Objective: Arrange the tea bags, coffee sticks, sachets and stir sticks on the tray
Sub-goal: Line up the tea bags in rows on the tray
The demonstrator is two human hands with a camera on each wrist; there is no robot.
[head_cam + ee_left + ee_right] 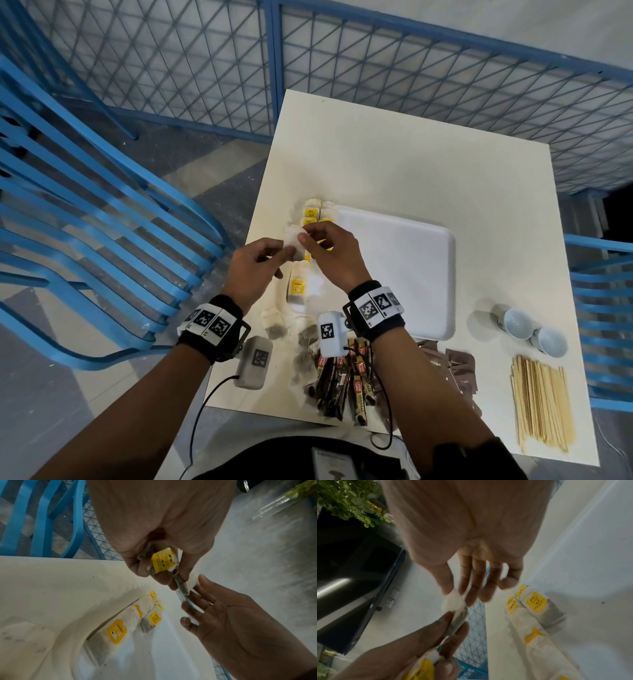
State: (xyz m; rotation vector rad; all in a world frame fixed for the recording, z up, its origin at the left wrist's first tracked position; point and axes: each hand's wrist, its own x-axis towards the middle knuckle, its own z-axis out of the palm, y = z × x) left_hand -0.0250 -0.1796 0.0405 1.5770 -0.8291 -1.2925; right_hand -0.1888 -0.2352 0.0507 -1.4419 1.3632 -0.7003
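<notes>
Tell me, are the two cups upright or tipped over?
Tipped. Both cups lie on their sides on the table, right of the tray, their open mouths showing toward the camera.

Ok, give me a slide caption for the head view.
Both hands hold one tea bag above the row at the tray edge.

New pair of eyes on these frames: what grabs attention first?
Both hands meet over the tray's left edge: the left hand grips a tea bag while the right hand pinches its top. Below them a row of yellow-tagged tea bags lines the white tray. Coffee sticks and stir sticks wait at the table's near edge.
</notes>
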